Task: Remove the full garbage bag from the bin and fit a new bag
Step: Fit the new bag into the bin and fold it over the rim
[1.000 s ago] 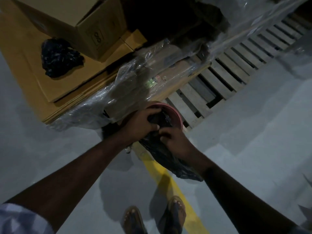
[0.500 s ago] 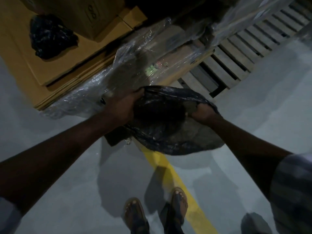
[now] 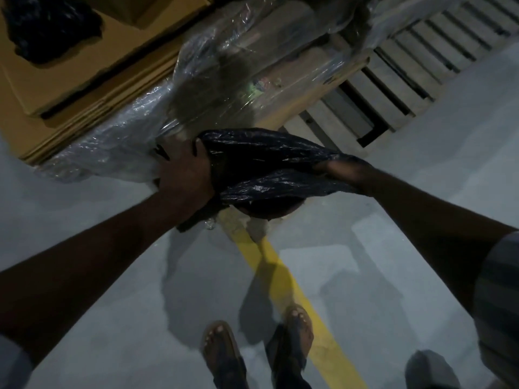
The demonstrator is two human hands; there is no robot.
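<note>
A black plastic garbage bag (image 3: 266,175) is stretched wide between both hands at about waist height above the floor. My left hand (image 3: 185,178) grips its left edge, fingers curled over the rim. My right hand (image 3: 341,169) holds the right edge and is partly wrapped in the plastic. Under the bag's lower side a reddish rim of the bin (image 3: 269,216) just shows; the rest of the bin is hidden by the bag. Another crumpled black bag (image 3: 47,26) lies on flat cardboard at the top left.
Straight ahead lies a bundle wrapped in clear plastic film (image 3: 224,80). Flat cardboard sheets (image 3: 70,80) are stacked to the left of it, and a wooden pallet (image 3: 393,74) lies to the right. A yellow floor line (image 3: 295,290) runs past my sandalled feet (image 3: 258,352) on grey concrete.
A second ago both hands pinched the bunched bag close together over the pink bin rim. They have pulled apart, spreading the bag wide, and it now covers the bin.
</note>
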